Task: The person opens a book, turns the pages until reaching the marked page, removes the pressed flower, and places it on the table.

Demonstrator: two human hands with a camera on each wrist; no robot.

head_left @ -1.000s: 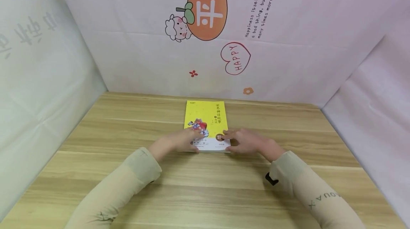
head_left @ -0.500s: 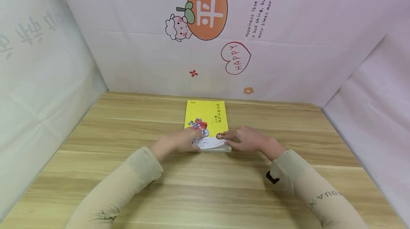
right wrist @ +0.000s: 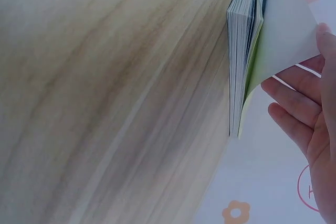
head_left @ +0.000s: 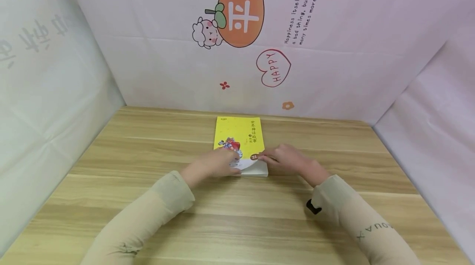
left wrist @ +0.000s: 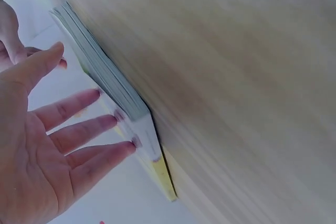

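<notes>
A yellow paperback book [head_left: 237, 130] with a white band along its near end lies on the wooden table. My right hand [head_left: 287, 159] pinches the near right corner of its front cover [right wrist: 291, 32] between thumb and fingers. That corner is curled up, and the pages [right wrist: 241, 45] show beneath it. My left hand [head_left: 217, 162] rests on the near left part of the book. In the left wrist view its fingers are extended, with fingertips [left wrist: 131, 148] against the cover near the spine, and the thumb stands apart from them.
Bare wood-grain table [head_left: 230, 223] spreads around the book. Behind it rises a white cloth backdrop [head_left: 167, 75] with printed drawings and lettering, and similar cloth hangs along the left and right sides.
The front cover's near right corner has been lifted and curled toward the left, exposing pages. My right hand has risen slightly with it; my left hand has shifted a little right over the book.
</notes>
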